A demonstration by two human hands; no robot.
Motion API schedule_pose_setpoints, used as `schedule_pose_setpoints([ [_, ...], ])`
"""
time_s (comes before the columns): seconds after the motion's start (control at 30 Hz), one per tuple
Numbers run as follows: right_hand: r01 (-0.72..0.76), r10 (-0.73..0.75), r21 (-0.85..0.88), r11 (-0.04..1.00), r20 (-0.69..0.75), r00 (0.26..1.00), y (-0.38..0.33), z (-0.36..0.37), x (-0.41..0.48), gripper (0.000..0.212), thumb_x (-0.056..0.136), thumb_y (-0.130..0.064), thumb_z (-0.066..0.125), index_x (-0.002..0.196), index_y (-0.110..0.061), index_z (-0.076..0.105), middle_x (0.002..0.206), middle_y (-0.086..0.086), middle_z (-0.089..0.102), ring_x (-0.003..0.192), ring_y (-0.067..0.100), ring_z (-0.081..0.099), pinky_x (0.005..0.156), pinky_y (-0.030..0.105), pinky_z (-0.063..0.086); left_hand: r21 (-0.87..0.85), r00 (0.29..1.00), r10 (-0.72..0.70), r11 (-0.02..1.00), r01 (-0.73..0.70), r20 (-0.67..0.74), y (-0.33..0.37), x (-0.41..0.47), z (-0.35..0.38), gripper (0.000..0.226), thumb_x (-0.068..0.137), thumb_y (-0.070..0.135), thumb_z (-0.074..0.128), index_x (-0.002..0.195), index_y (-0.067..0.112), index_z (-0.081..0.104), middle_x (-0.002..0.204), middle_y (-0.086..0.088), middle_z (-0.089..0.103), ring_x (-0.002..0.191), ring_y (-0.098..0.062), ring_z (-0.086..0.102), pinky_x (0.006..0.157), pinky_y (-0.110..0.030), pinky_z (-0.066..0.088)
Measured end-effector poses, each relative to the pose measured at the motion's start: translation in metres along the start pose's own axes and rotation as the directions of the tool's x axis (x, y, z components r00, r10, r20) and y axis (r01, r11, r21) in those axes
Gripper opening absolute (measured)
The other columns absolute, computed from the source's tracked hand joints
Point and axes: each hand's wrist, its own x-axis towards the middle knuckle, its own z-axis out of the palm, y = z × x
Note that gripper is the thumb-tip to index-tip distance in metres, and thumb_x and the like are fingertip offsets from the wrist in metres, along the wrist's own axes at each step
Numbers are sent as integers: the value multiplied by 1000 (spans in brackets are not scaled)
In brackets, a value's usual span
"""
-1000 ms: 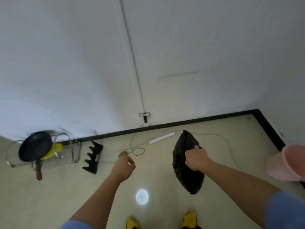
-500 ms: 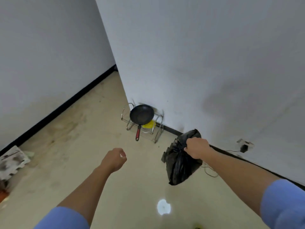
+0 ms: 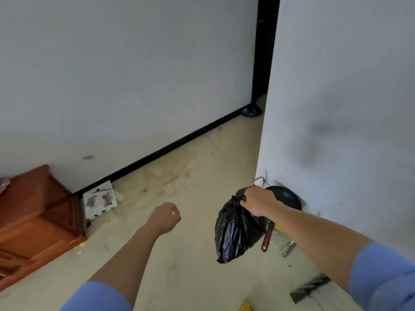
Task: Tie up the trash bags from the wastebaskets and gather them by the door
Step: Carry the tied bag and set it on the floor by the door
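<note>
right hand (image 3: 258, 202) clenches bunched neck of crinkly glossy trash bag (image 3: 233, 234) | left hand (image 3: 165, 217) curled, empty | pan (image 3: 287, 198) half-hidden (blurry)

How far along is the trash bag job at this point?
Done: one black bag, seemingly tied, lies by the dark doorway at the far end. In hand: the right hand grips a second bag by its gathered top; the left hand holds nothing. Left: carrying this one to the doorway. Whether more bags remain cannot be told.
</note>
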Motion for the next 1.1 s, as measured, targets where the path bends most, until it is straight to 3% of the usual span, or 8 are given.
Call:
schedule_pose_setpoints([
  [0.17, 56, -55, -31, 998, 39, 998, -44, -62, 117, 31, 95, -40, 44, 80, -14, 52, 75, 1, 57, 71, 23, 59, 67, 34, 50, -34, 997, -57, 998, 55, -51, -8, 84, -68, 11, 88, 23, 55, 95, 18, 62, 106, -9, 65, 94, -26, 63, 79, -34, 51],
  [0.33, 47, -47, -43, 998, -7, 999, -69, -109, 227, 33, 95, -41, 45, 73, -18, 47, 69, -1, 54, 60, 18, 52, 57, 29, 42, -48, 994, -94, 995, 92, -51, -22, 177, -123, 11, 89, 23, 55, 95, 17, 62, 108, -9, 65, 98, -28, 63, 79, -34, 50],
  [0.43, 11, -12, -57, 998, -15, 1000, -75, -129, 298, 35, 95, -42, 45, 68, -19, 42, 67, -1, 51, 59, 18, 50, 52, 27, 37, -58, 995, -87, 995, 85, -38, -26, 251, -155, 10, 89, 21, 55, 94, 16, 62, 109, -11, 66, 103, -31, 63, 89, -41, 54],
  [0.63, -120, 121, 13, 993, -15, 993, -80, -172, 426, 35, 96, -41, 45, 68, -20, 42, 64, -1, 49, 57, 18, 48, 50, 29, 34, 8, 1000, -5, 1000, 5, 5, -13, 408, -229, 21, 92, 22, 55, 108, 13, 64, 113, -9, 65, 105, -27, 62, 86, -34, 50],
  [0.77, -202, 208, 96, 975, -51, 977, -68, -211, 488, 37, 96, -43, 45, 66, -23, 36, 63, -1, 43, 53, 17, 43, 50, 30, 33, 70, 998, 59, 996, -60, 21, 25, 504, -274, 20, 92, 21, 53, 107, 16, 64, 110, -4, 64, 101, -22, 60, 79, -27, 44],
  [0.87, -248, 258, 144, 958, -56, 964, -47, -233, 532, 37, 97, -41, 44, 68, -22, 36, 63, 0, 42, 53, 18, 43, 49, 30, 32, 61, 992, 100, 993, -105, 74, 65, 568, -287, 17, 90, 23, 52, 102, 21, 63, 100, -2, 63, 86, -21, 61, 76, -30, 50],
  [0.97, -303, 316, 188, 934, -38, 948, -20, -248, 581, 35, 96, -40, 45, 67, -20, 39, 65, 1, 46, 57, 18, 46, 51, 30, 34, 66, 982, 139, 987, -148, 132, 103, 632, -289, 10, 88, 24, 53, 95, 25, 61, 100, 0, 63, 92, -21, 63, 83, -32, 54],
  [1.1, -375, 389, 272, 886, 5, 921, 25, -265, 659, 29, 93, -39, 47, 73, -19, 43, 74, 0, 51, 68, 19, 52, 60, 30, 39, 98, 974, 160, 979, -177, 162, 158, 723, -294, 18, 89, 22, 51, 102, 21, 64, 109, -2, 64, 98, -22, 62, 84, -31, 51],
])
